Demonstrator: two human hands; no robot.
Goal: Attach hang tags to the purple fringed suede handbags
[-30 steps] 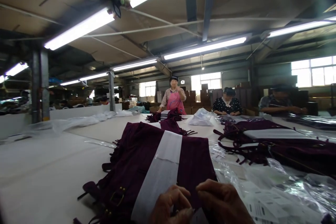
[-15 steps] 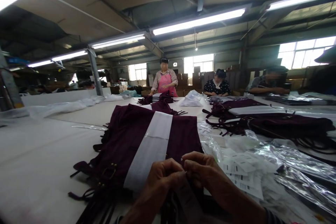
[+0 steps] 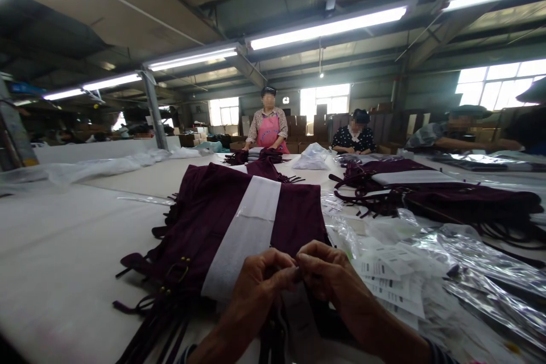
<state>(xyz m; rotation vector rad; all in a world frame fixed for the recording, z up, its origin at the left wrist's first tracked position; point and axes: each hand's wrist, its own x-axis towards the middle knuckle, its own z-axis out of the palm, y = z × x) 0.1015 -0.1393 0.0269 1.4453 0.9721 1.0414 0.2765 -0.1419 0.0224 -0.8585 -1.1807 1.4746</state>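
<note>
My left hand (image 3: 260, 287) and my right hand (image 3: 335, 278) meet with pinched fingertips in front of the stacked bags. What they pinch is too small and dark to make out. Just below the fingers hangs a dim, pale tag (image 3: 301, 315); whether it is joined to the pinched thing cannot be told. Under and beyond the hands lies a stack of dark purple bags (image 3: 200, 205) with buckles, straps and fringes along the left side. A white paper band (image 3: 245, 233) runs across the top bag.
Right of my hands lie printed white labels (image 3: 394, 284) and clear plastic bags (image 3: 495, 261). More purple bags (image 3: 460, 196) are stacked behind them. Across the white table (image 3: 85, 239), a person in a pink apron (image 3: 268, 128) stands at another stack. Other people sit further right.
My fingertips have drawn closer together and stay pinched. The person in the pink apron has lowered an arm to the stack. The view has shifted slightly.
</note>
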